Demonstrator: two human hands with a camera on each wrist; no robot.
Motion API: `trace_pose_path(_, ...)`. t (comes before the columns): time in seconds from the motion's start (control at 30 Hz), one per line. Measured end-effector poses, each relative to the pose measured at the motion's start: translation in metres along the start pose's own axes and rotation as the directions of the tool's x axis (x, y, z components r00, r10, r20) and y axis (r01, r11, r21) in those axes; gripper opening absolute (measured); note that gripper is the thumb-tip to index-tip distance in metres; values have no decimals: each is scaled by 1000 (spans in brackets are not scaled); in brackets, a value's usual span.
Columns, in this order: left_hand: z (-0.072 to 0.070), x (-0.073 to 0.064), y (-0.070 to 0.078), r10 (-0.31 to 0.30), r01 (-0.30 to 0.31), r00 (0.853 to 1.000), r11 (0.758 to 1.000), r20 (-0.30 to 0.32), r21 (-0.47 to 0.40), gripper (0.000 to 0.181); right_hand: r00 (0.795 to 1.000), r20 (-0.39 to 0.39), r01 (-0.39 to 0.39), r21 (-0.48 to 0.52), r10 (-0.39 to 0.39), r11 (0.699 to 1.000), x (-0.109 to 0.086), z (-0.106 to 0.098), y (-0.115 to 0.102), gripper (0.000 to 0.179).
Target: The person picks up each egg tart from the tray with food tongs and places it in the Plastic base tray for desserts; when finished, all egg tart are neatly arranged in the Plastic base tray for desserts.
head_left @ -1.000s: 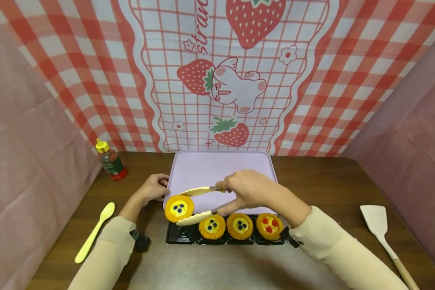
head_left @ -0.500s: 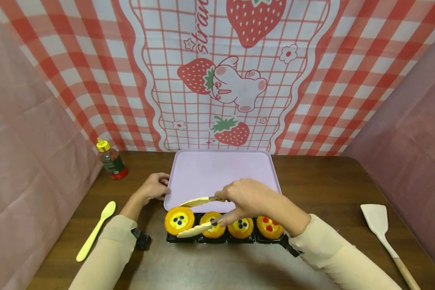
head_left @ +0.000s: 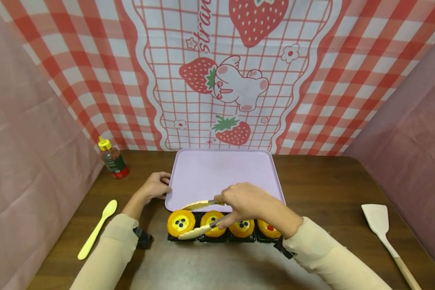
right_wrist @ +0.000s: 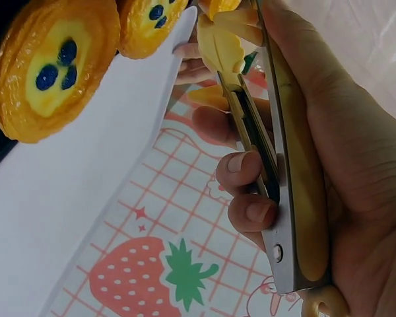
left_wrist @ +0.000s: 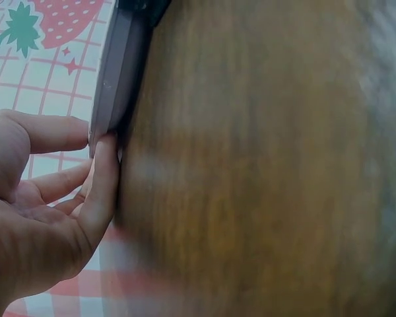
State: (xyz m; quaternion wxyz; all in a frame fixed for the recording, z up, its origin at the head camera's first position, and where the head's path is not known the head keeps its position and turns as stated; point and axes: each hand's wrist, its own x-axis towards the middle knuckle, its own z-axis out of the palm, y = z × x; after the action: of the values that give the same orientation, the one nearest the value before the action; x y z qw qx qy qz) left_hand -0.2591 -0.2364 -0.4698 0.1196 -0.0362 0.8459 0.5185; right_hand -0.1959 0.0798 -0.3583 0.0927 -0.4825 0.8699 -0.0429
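My right hand point(head_left: 244, 203) holds a pair of tongs point(right_wrist: 294, 172) with pale yellow tips and metal arms. The tips stand on either side of the leftmost tart point(head_left: 181, 223), which has blueberries on yellow filling and sits at its black square holder point(head_left: 185, 239). Whether the tips still press it, I cannot tell. To its right are two more blueberry tarts point(head_left: 241, 228) and one with red berries point(head_left: 269, 228), partly hidden by the right hand and forearm. My left hand point(head_left: 154, 186) pinches the left edge of a lilac tray point(head_left: 224, 173), thumb above and fingers below in the left wrist view.
A sauce bottle with a yellow cap point(head_left: 113, 159) stands at the back left. A yellow spoon point(head_left: 98, 229) lies left of the left arm. On the right lies a white spatula with a wooden handle point(head_left: 384, 233). A checked strawberry cloth point(head_left: 224, 80) hangs behind the tray.
The right hand has moved the tongs toward the person and lowered the blueberry tart into the leftmost holder. The left hand stays on the tray's edge.
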Motion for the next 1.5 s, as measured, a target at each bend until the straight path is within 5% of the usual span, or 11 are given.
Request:
trace_pose_path(0.8,0,1,-2,-9,9,1000,1000,-2,-15,58,999,8,-34,-60,35,998,8,14,1,57)
trace_pose_path(1.03,0,3,-1,-14,14,1000,1000,-6,-11,59,998,-2,-59,-60,59,996,7,14,2,77)
trace_pose_path(1.33,1,1,1,-4,4,1000,1000,5,-14,59,992,-115,-57,30,60,998,-12,5,2,93)
trace_pose_path(1.5,0,-3,0,0,0,1000,1000,12,-9,59,961,-237,-120,94,140,988,-32,-2,6,98)
